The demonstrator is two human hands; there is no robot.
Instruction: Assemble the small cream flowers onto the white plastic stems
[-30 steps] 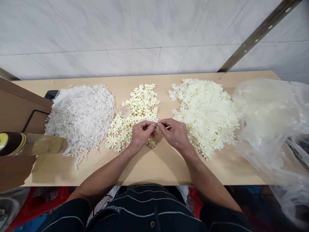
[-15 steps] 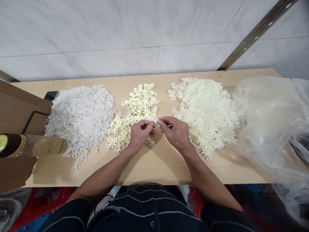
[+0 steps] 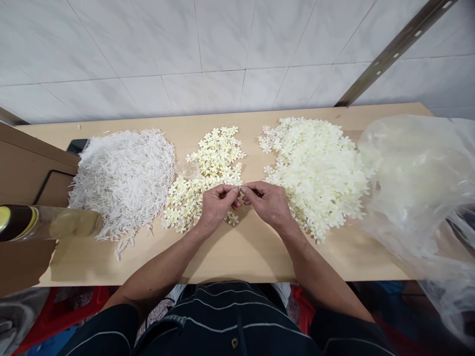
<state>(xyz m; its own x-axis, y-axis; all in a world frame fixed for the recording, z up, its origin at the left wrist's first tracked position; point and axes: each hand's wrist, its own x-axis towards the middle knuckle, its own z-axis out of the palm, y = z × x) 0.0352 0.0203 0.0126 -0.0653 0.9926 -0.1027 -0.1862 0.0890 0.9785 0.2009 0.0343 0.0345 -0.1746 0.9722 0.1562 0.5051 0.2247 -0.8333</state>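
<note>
My left hand (image 3: 218, 205) and my right hand (image 3: 267, 200) meet fingertip to fingertip above the middle of the table. Both are closed in a pinch, thumb against forefinger. A tiny pale bit shows where the tips touch, too small to name. Just behind and left of the fingers lies a loose spread of small yellow-centred artificial flowers (image 3: 217, 153), partly covered by my left hand. To the right of my right hand is a larger heap of pale cream flowers (image 3: 322, 173). Farther left rises a pile of thin white stamen-like pieces (image 3: 124, 173).
A small clear dish (image 3: 188, 170) sits among the flowers. At left stand a bottle (image 3: 70, 222) with a dark and yellow cap and a cardboard box (image 3: 29, 153). A clear plastic bag (image 3: 415, 168) covers the table's right end. A tiled wall (image 3: 222, 44) runs behind.
My right hand has shifted slightly left, closing the small gap between the two hands' fingertips. A flower-like shape at the fingertips is no longer clearly visible. The piles look the same.
</note>
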